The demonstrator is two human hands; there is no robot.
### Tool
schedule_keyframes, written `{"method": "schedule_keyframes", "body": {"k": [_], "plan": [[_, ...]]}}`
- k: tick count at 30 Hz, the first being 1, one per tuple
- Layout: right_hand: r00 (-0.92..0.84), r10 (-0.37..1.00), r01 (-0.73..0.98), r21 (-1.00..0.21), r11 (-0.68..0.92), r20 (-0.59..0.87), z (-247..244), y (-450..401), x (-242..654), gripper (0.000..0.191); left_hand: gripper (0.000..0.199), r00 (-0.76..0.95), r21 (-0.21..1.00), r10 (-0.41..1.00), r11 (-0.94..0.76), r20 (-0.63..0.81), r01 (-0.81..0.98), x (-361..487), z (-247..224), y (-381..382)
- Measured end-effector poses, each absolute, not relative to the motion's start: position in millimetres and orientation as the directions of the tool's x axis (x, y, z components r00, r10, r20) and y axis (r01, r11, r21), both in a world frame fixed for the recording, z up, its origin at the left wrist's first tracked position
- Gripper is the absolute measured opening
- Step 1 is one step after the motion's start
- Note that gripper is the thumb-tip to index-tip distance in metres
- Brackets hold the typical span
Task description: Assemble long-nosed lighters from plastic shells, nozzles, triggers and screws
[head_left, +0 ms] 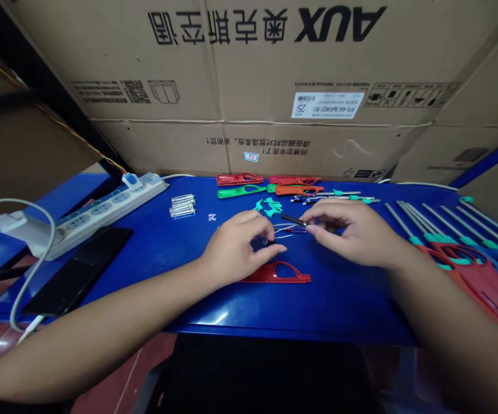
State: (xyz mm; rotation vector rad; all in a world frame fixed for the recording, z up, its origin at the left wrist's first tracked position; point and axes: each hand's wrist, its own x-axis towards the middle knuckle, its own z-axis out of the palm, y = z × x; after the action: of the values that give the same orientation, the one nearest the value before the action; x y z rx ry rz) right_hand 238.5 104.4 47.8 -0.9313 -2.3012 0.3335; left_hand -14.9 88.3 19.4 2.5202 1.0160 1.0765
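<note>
My right hand [348,230] pinches a slim black stick-shaped part [294,220] between thumb and fingertips, its free end pointing left. My left hand [242,244] is curled beside it, thumb and index finger apart, with nothing clearly held between them. Below my left hand lies a red plastic lighter-handle half [290,273], partly covered by the hand. Thin white wires [283,236] and a small purple piece [299,229] lie on the blue table between the hands. Just beyond them are small teal plastic pieces [272,207].
Red, green and orange handle halves [240,191] lie along the back. Metal tubes with teal ends [430,221] and finished-looking handles [464,259] crowd the right. At left are clear small cylinders [183,206], a power strip [102,210] and a black phone [79,270]. Cardboard [249,69] walls the back.
</note>
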Motion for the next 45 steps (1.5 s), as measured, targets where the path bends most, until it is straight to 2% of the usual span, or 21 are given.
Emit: {"method": "schedule_keyframes", "body": {"k": [8,14,17,25,32,38,41,45], "plan": [[-0.596,0.653,0.505,-0.414,0.757,0.467,48,100,235,0.017,0.029,0.442,0.419,0.625,-0.771,0.643,0.48,-16,20,88],[-0.607,0.624,0.5,-0.374,0.781,0.492,49,99,236,0.018,0.016,0.315,0.446,0.622,-0.756,0.717,0.479,-19,25,87],[-0.635,0.597,0.484,-0.349,0.802,0.49,49,98,235,0.021,0.009,0.319,0.454,0.62,-0.762,0.716,0.462,-19,25,88],[-0.647,0.574,0.482,-0.314,0.818,0.502,48,95,231,0.025,0.01,0.31,0.555,0.709,-0.695,0.633,0.457,-17,26,90],[-0.624,0.604,0.516,-0.318,0.795,0.496,49,91,232,0.021,0.012,0.382,0.457,0.607,-0.786,0.697,0.415,-21,25,92],[-0.662,0.564,0.475,-0.305,0.825,0.494,51,87,230,0.024,0.011,0.451,0.419,0.543,-0.838,0.708,0.349,-20,26,90],[-0.695,0.545,0.435,-0.329,0.838,0.468,49,84,227,0.025,0.009,0.466,0.453,0.57,-0.822,0.677,0.346,-18,26,90],[-0.74,0.521,0.41,-0.328,0.851,0.425,43,82,223,0.025,0.015,0.449,0.567,0.664,-0.746,0.598,0.35,-15,25,92]]}}
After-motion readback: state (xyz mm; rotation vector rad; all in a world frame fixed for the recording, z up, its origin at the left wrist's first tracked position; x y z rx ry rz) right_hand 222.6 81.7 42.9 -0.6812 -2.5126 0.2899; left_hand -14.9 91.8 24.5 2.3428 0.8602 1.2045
